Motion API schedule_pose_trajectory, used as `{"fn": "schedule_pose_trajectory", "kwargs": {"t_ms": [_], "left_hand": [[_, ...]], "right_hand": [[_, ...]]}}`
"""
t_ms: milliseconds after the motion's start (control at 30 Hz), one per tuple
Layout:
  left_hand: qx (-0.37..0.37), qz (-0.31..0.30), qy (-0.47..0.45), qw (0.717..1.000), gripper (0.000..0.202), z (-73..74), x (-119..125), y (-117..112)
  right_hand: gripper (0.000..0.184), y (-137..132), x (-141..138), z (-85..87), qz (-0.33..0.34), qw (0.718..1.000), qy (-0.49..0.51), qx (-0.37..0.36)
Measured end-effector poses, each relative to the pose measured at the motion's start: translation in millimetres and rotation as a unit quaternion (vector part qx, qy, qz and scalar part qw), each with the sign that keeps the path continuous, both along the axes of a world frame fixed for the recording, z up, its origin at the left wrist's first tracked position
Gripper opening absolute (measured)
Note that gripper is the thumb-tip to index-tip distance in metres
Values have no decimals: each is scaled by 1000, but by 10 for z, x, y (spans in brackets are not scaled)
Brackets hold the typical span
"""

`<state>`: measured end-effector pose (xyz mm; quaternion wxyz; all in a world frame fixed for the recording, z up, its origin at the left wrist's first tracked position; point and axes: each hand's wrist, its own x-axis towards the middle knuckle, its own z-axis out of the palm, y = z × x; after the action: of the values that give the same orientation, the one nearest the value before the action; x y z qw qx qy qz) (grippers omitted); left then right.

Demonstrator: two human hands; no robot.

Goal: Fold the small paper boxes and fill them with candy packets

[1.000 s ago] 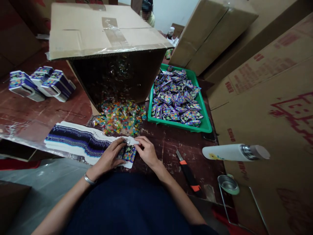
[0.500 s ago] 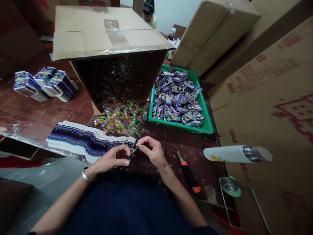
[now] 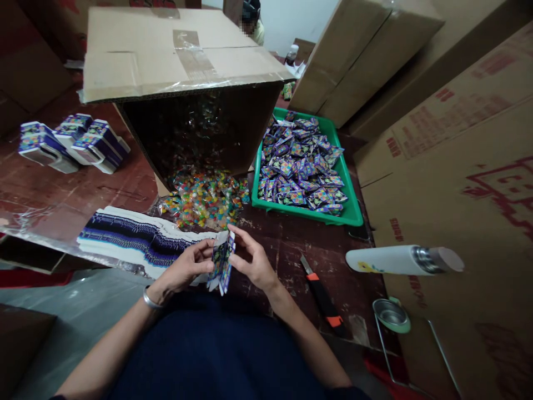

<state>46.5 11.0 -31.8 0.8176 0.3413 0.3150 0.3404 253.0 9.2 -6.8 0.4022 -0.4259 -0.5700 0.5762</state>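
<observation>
Between my two hands is a small purple printed candy box (image 3: 222, 260), partly opened out, its end flaps sticking out. My left hand (image 3: 187, 266) grips its left side between thumb and fingers. At its right edge, my right hand (image 3: 253, 259) pinches it. A long fanned row of flat, folded box blanks (image 3: 137, 236) lies just left of my hands. Beyond them, clear bags of colourful candies (image 3: 204, 197) spill from a large cardboard box (image 3: 137, 64) lying on its side.
A green tray (image 3: 353, 208) heaped with purple candy packets stands at the back right. Several made-up boxes (image 3: 75, 141) sit at left. An open-bladed utility knife (image 3: 320, 297) and a white thermos (image 3: 383, 259) lie to the right. Tall cartons (image 3: 453, 166) wall the right side. A person (image 3: 252, 25) is at the back.
The candy box, seen thin and edge-on before, is now turned upright and spread apart between my hands. My right hand has shifted its grip along the box's right edge.
</observation>
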Motion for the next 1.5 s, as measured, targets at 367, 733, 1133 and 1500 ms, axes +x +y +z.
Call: {"fn": "schedule_pose_trajectory", "kwargs": {"t_ms": [367, 733, 1133, 1500], "left_hand": [[-25, 30, -30, 999, 63, 16, -213, 38], [55, -52, 29, 997, 59, 138, -62, 2], [16, 193, 103, 976, 28, 33, 138, 4], [194, 237, 249, 919, 44, -5, 131, -78]], "right_hand": [[64, 94, 269, -86, -57, 970, -224, 75], [24, 64, -2, 157, 100, 973, -170, 116], [16, 31, -263, -95, -119, 981, -130, 77], [20, 138, -362, -289, -171, 966, -48, 188]]}}
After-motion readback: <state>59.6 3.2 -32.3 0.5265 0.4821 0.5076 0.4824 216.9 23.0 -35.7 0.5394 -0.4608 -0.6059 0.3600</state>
